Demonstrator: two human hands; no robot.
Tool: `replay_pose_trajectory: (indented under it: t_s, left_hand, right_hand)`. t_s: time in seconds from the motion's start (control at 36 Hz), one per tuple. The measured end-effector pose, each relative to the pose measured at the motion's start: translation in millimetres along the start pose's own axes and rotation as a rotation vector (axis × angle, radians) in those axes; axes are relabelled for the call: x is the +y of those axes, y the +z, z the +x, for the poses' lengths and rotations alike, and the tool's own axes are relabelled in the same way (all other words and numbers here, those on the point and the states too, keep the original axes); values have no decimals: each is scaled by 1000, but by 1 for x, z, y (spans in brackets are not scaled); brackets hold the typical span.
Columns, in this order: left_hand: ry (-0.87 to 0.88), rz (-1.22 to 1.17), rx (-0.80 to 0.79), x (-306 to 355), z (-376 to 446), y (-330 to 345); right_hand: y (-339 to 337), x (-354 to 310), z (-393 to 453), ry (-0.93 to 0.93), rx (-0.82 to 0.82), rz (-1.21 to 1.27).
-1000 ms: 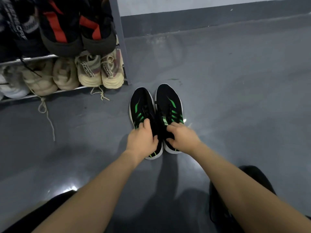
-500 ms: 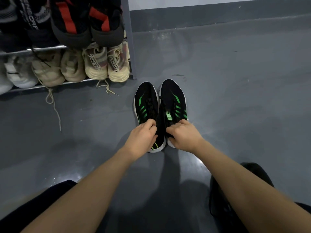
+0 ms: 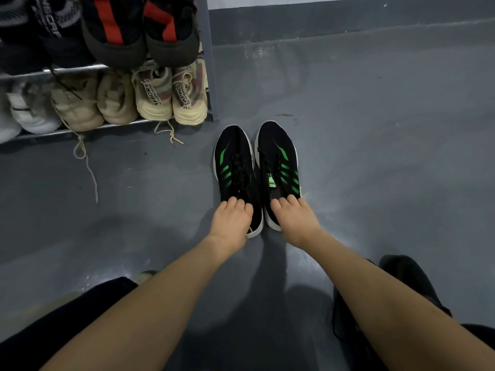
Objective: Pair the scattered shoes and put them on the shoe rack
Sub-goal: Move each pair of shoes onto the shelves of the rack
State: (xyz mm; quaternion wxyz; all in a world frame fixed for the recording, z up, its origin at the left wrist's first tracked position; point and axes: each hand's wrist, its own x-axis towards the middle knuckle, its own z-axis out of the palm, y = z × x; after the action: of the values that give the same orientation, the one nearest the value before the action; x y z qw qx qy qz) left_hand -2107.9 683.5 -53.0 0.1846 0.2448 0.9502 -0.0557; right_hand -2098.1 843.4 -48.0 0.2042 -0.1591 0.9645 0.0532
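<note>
Head view, looking down: two bare forearms reach forward to a pair of black trainers with green stripes on a grey floor [image 3: 375, 135].

Left hand [image 3: 231, 219]: placed over the heel end of the left black shoe [image 3: 234, 162]. The fingers curl down into or over the shoe's collar; their tips are hidden, so the grip appears closed on the heel opening. A strip of white sole with a green line shows just beside the hand on its inner side.

Right hand [image 3: 294, 219]: placed over the heel end of the right black shoe [image 3: 277, 156]. The fingers curl over the rear edge of the opening in the same manner, gripping it. A green tag on the tongue lies just ahead of the fingertips.

Shoe position: both shoes stand upright on their soles, side by side, toes pointing away from the hands. Their inner edges touch or nearly touch; which of the two cannot be told.

Shoe rack [image 3: 209, 62]: ahead of the left hand and to its outer side, its grey upright post near the toe of the left shoe. The lower shelf carries beige sneakers [image 3: 171, 97] with loose laces trailing onto the floor; pale shoes sit further along. The upper shelf carries black and red shoes [image 3: 139, 30].
</note>
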Motion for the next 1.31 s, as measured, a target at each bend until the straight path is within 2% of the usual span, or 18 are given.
replay_pose_trajectory:
  t_s: [0.19, 0.28, 0.33, 0.39, 0.53, 0.72, 1.03, 1.31]
  left_hand:
    - [56, -57, -30, -1, -3, -26]
    - [42, -50, -29, -10, -10, -43]
    - [40, -58, -56, -18, -18, -62]
    - [55, -66, -93, -25, -30, -84]
    - [79, -76, -127, -41, -66, -150]
    - [52, -103, -131, -66, -128, -251]
    - [-38, -87, -123, -110, -230, -386]
    - [-251, -137, -48, -190, -293, -455]
  right_hand:
    - [-14, -8, -5, 28, -30, 36]
    - [-29, -12, -11, 82, 37, 5]
    - [-47, -20, -18, 82, 0, 52]
    - [-66, -27, -25, 102, -72, 83]
    - [-136, -41, -52, 105, -104, 121]
    - [-243, -62, -94, 79, -56, 147]
    - [-401, -101, -146, -115, -72, 100]
    - [-515, -156, -123, -324, -17, 52]
